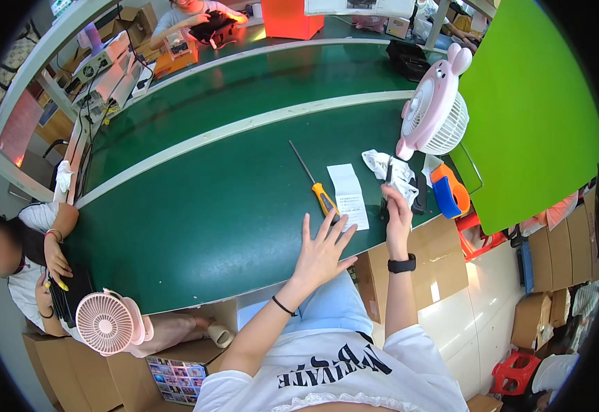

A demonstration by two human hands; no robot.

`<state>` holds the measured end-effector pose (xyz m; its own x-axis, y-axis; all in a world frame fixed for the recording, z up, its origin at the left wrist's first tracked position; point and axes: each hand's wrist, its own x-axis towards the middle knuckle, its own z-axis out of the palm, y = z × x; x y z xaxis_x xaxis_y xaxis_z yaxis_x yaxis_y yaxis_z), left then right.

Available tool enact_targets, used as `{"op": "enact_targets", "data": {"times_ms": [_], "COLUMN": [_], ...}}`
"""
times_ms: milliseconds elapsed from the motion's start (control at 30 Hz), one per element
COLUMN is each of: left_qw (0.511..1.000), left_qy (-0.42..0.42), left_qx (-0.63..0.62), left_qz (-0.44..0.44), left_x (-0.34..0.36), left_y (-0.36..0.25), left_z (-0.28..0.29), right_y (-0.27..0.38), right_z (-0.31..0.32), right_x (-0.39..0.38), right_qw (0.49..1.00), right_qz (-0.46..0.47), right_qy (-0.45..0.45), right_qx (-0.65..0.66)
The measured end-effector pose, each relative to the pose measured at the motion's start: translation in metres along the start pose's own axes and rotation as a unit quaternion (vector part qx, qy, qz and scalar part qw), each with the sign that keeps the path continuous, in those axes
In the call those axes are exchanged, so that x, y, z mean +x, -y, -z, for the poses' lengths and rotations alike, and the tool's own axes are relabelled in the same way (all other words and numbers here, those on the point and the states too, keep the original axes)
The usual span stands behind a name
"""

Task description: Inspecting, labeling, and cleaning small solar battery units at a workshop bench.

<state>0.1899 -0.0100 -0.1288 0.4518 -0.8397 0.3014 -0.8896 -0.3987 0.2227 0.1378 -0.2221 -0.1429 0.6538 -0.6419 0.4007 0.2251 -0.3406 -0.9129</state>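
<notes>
My left hand (323, 248) is spread flat at the table's near edge, fingers apart. Its fingertips lie at the butt of a screwdriver (322, 198) with a yellow-orange handle and at the lower corner of a folded white printed slip (347, 199). My right hand (398, 214) is closed, with a slim dark object (389, 172) sticking up from its fingers; its kind is too small to tell. Just beyond it lies a crumpled white cloth or plastic bag (378, 163). A black item (420, 196) sits beside that hand, partly hidden.
Right of my hand stands an orange and blue tape dispenser (449, 191). A pink rabbit-eared fan (426, 110) stands behind it, beside a green panel (529, 110). At left, a co-worker (49, 254) sits by a small pink fan (110, 321). A white rail (244, 127) crosses the green table (196, 226).
</notes>
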Motion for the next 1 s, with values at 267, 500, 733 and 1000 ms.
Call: {"op": "enact_targets", "data": {"times_ms": [267, 500, 733, 1000], "left_qw": [0.999, 1.0, 0.998, 0.999], "left_qy": [-0.019, 0.007, 0.015, -0.006], "left_qx": [0.012, 0.023, 0.046, 0.013], "left_qz": [0.036, 0.009, -0.049, -0.052], "left_x": [-0.002, -0.001, -0.004, -0.003], "left_y": [-0.001, -0.002, -0.003, 0.0], "left_z": [-0.005, 0.003, 0.003, -0.005], "right_y": [-0.003, -0.008, 0.017, 0.008], "right_z": [-0.025, -0.031, -0.037, -0.039], "right_x": [0.0, -0.006, -0.009, -0.009], "right_qw": [0.968, 0.948, 0.961, 0.983], "right_qz": [-0.068, -0.071, -0.122, -0.111], "right_qy": [0.085, -0.017, 0.032, 0.069], "right_qx": [0.225, 0.311, 0.245, 0.127]}}
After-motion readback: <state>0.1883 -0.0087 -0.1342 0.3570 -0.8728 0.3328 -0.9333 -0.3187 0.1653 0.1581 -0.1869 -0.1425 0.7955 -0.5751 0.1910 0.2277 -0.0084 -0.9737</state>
